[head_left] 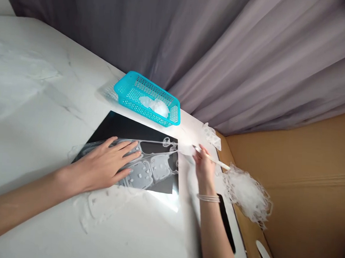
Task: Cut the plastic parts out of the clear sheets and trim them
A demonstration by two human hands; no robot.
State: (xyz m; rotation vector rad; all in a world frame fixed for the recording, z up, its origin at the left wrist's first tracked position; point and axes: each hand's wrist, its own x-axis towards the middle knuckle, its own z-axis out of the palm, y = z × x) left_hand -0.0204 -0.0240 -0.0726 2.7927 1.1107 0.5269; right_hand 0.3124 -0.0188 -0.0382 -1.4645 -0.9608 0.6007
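Note:
My left hand [115, 160] lies flat with fingers spread, pressing on a clear, soft-looking sheet of moulded shapes [140, 174]. The sheet rests partly on a black mat [126, 124] and hangs over its near and left edges. A thin strip of it stretches right towards my other hand. My right hand [204, 164] is closed around a slim white pen-like tool [217, 161], whose narrow tip points left, just off the mat. Whether those fingers also hold the strip, I cannot tell.
A blue perforated basket [128, 83] with several whitish translucent pieces stands behind the mat. Clear scraps [211, 135] lie at the table's right edge, and a tangled heap of clear trimmings [248, 194] hangs beyond. A dark flat object [226, 225] lies beside my right forearm. Grey curtain [195, 48] hangs behind.

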